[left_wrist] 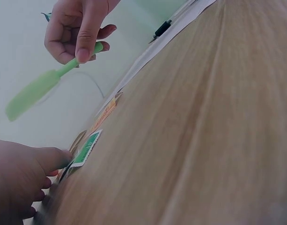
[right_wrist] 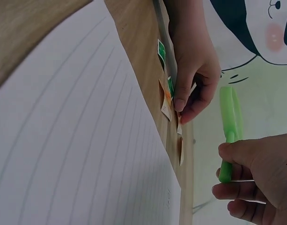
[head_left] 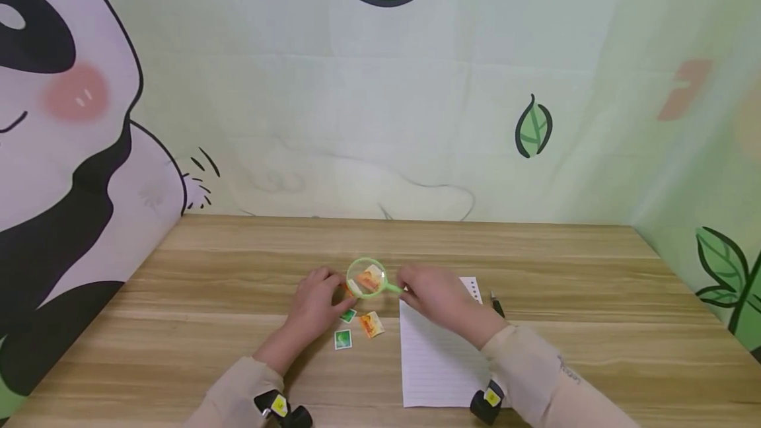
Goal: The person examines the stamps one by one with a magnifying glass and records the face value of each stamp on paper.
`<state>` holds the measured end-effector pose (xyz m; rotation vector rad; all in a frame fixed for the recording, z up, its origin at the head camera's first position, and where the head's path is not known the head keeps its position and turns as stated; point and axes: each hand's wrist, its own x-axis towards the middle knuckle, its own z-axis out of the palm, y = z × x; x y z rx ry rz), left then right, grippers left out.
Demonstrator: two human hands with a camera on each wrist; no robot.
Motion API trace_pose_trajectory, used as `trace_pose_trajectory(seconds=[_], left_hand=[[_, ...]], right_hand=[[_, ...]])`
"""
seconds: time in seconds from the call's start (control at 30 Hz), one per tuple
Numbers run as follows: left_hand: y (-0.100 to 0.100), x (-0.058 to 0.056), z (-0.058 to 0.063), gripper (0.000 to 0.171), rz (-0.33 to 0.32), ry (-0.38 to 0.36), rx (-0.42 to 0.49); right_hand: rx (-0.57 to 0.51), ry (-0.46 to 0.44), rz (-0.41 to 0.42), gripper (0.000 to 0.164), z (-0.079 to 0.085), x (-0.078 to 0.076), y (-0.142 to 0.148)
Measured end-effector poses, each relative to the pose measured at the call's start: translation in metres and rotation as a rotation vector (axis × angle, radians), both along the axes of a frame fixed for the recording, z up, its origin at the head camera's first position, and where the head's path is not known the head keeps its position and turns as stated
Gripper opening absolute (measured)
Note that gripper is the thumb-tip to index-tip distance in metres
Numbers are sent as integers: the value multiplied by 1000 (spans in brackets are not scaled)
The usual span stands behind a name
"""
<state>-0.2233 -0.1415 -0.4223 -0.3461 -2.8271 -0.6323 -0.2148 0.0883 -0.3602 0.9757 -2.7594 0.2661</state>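
My right hand (head_left: 436, 292) pinches the handle of a light green magnifying glass (head_left: 392, 288), thumb on top, as the right wrist view also shows. Its round lens hovers above the table over an orange and white postage stamp (head_left: 370, 278). At the lens's left edge, my left hand (head_left: 315, 299) rests on the table, thumb and fingertips touching or beside an orange stamp (right_wrist: 180, 125). Whether they grip it is partly hidden. Closer to me lie two green stamps, one near the left thumb (head_left: 348, 315) and a lower green stamp (head_left: 343, 339), beside another orange stamp (head_left: 372, 324).
A lined sheet of paper (head_left: 442, 362) lies under the right forearm. Just right of it is a black pen (head_left: 497, 305). The wooden table (head_left: 208, 296) meets a printed backdrop (head_left: 285, 104) with a panda and leaves at its far edge.
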Motion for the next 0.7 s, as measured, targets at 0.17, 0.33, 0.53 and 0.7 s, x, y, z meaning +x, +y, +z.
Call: trace_pose_trajectory(seconds=[0.17, 0.33, 0.53, 0.7], left_hand=[[-1, 0, -1, 44, -4, 9, -19], [-1, -1, -2, 44, -12, 19, 16], [-2, -1, -2, 43, -19, 40, 28], [-3, -1, -3, 42, -19, 46, 30]], right_hand=[[15, 15, 24, 11, -3, 2, -5], [38, 69, 51, 13, -6, 4, -7], [62, 128, 63, 16, -11, 4, -6], [64, 134, 61, 17, -13, 5, -6]])
